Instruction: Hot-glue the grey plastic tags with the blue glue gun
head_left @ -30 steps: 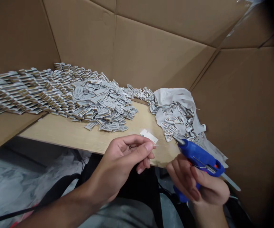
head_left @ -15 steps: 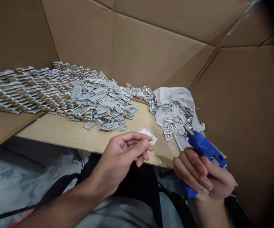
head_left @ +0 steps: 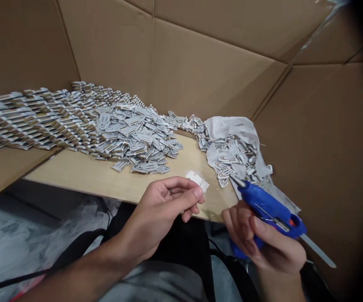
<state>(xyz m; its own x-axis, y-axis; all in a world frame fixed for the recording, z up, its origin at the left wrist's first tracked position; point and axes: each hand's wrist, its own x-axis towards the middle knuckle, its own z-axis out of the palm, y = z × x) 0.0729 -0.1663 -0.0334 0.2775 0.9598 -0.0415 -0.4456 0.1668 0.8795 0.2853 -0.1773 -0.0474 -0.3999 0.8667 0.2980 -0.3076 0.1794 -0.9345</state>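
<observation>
White piece clamped in left hand at bare board edge, glue gun clamped in right hand.

left hand: palm up, thumb-forefinger grip pinched | right hand: low, curled, grip closed

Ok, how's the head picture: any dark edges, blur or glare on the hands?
Head view: right edge fades to black; left hand with its white piece and right hand on the glue gun are evenly lit, slightly soft, no glare.
</observation>
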